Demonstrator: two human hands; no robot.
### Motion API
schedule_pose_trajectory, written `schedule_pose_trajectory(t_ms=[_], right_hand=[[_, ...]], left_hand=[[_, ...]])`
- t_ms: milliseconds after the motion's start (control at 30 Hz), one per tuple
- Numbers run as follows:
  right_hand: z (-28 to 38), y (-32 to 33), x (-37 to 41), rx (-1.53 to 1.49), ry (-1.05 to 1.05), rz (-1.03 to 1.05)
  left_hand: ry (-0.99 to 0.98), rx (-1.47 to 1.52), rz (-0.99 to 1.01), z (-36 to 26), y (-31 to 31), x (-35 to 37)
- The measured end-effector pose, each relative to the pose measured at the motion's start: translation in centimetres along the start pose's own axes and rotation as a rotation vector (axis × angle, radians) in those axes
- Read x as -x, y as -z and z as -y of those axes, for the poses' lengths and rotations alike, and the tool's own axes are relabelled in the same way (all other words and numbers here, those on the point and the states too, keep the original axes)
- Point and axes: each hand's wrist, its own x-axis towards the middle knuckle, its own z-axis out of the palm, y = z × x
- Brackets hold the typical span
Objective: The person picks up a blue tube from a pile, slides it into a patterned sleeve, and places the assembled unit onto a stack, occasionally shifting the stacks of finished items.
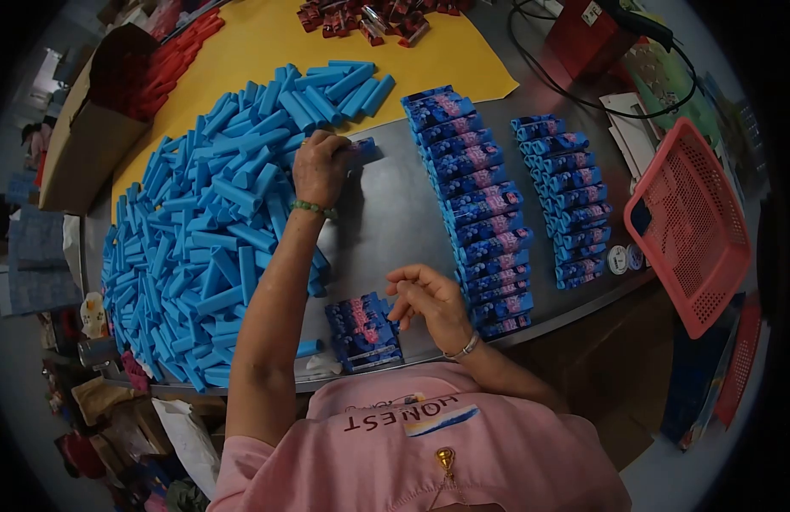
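Wrapped blue stick (pixel 361 150), at the right-hand border of the big pile of bare blue sticks (pixel 234 193); resting on the table (pixel 386 200) or held just above, impossible to tell. Pinched at its left end between thumb and fingers of the left hand (pixel 320 169), with the printed end poking out rightward. Probably light and fairly firm along its length, with a smooth wrapper apt to slide; best gripped mid-length across both long sides, gently enough to spare the print. Just beside the stack of printed wrappers (pixel 361 333), the right hand (pixel 431 305), loosely spread with half-curled fingers around nothing visible; touching that stack or not, hard to tell. Mind the table's near edge, close below the wrappers. Widest gap for moving: between the left hand and the long row of wrapped sticks (pixel 480 205); narrower from there to the shorter row (pixel 581 196).
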Motion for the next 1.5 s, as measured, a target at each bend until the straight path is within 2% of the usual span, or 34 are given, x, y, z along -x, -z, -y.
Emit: schedule_pose_trajectory(t_ms=[167, 233, 267, 333, 367, 500, 567, 800, 867, 1000, 1033, 1100, 1133, 1167, 1233, 1267, 1300, 1333, 1367, 1433, 1467, 1500], right_hand=[[0.2, 0.0, 0.5, 0.009, -0.013, 0.006], [0.2, 0.1, 0.5, -0.004, -0.035, 0.005], [0.2, 0.1, 0.6, -0.004, -0.037, 0.005], [0.1, 0.0, 0.5, -0.004, -0.041, 0.012], [-0.1, -0.1, 0.4, -0.004, -0.048, 0.021], [0.2, -0.4, 0.7, 0.011, -0.054, 0.037], [0.3, -0.2, 1.0, 0.018, -0.05, 0.023], [0.4, -0.2, 1.1, 0.056, -0.004, 0.021], [0.6, -0.4, 1.0, 0.083, 0.013, 0.012], [0.7, -0.5, 0.3, 0.175, 0.113, -0.029], [0.8, -0.6, 0.1, 0.177, 0.103, -0.031], [1.3, -1.3, -0.3, 0.233, 0.266, -0.048], [1.6, -1.5, -0.4, 0.238, 0.256, -0.05], [2.0, -1.9, -0.5, 0.306, 0.328, -0.019], [2.4, -2.6, -0.4, 0.379, 0.392, 0.015], [2.6, -3.0, -0.4, 0.463, 0.461, 0.062], [2.7, -3.3, -0.2, 0.546, 0.531, 0.109], [2.7, -3.5, -0.1, 0.549, 0.527, 0.11], [2.8, -3.6, 0.1, 0.619, 0.557, 0.121], [2.6, -3.8, 0.3, 0.692, 0.583, 0.131], [2.4, -3.9, 0.4, 0.634, 0.59, 0.13], [2.2, -3.9, 0.4, 0.574, 0.595, 0.129]], left_hand=[[0.095, 0.043, 0.101, 1.7, -1.3, -0.3], [-0.027, -0.084, -0.102, 0.8, -0.2, 0.4], [-0.021, -0.085, -0.096, 0.0, 0.5, 0.9], [0.209, -0.485, 0.002, -2.9, 2.8, 1.2], [0.266, -0.557, 0.089, -3.1, 2.8, 1.5], [0.362, -0.554, 0.16, -1.5, 1.5, 1.7], [0.471, -0.547, 0.16, -0.9, 0.9, 1.4], [0.621, -0.405, 0.046, -2.4, 2.6, 2.3], [0.38, -0.103, -0.139, -2.6, 4.1, 4.4], [0.447, 0.873, 0.035, -5.4, 7.8, 9.2], [0.458, 0.876, 0.038, -5.9, 8.4, 10.5], [0.426, 1.063, 0.108, -6.7, 9.3, 12.9], [0.403, 1.125, 0.136, -7.0, 9.7, 13.8], [0.412, 1.132, 0.136, -7.3, 10.0, 14.4], [0.245, 0.892, 0.109, -7.7, 10.3, 15.5], [0.25, 0.896, 0.107, -7.8, 10.6, 15.8], [0.186, 0.757, 0.114, -8.1, 11.0, 15.9], [0.121, 0.617, 0.12, -8.2, 11.3, 16.0], [0.124, 0.62, 0.119, -8.4, 11.5, 16.2], [0.003, 0.443, 0.078, -8.6, 11.7, 16.5], [0.005, 0.446, 0.078, -8.6, 11.6, 16.7], [0.109, 0.665, 0.115, -8.4, 11.3, 16.9]])
